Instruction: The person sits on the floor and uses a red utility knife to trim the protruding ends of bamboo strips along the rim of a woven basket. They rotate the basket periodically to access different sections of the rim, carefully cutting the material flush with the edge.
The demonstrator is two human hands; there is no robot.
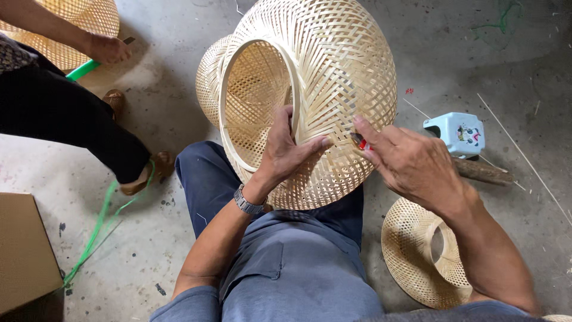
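A large round woven bamboo basket [333, 65] rests on my knee, its open ring facing left. My left hand [286, 149] grips the ring's rim, fingers inside and thumb pressed on the outer weave. My right hand [405, 161] is closed around a small red-handled tool [359, 142], whose tip touches the weave on the basket's right side. A metal watch sits on my left wrist.
Another woven bamboo piece [417, 250] lies on the concrete floor at my right. A small white and blue plastic stool [459, 132] stands beyond it. At upper left another person's hand [107, 49] works on a basket [89, 24]. Green strap [98, 223] and a cardboard box [21, 250] lie at left.
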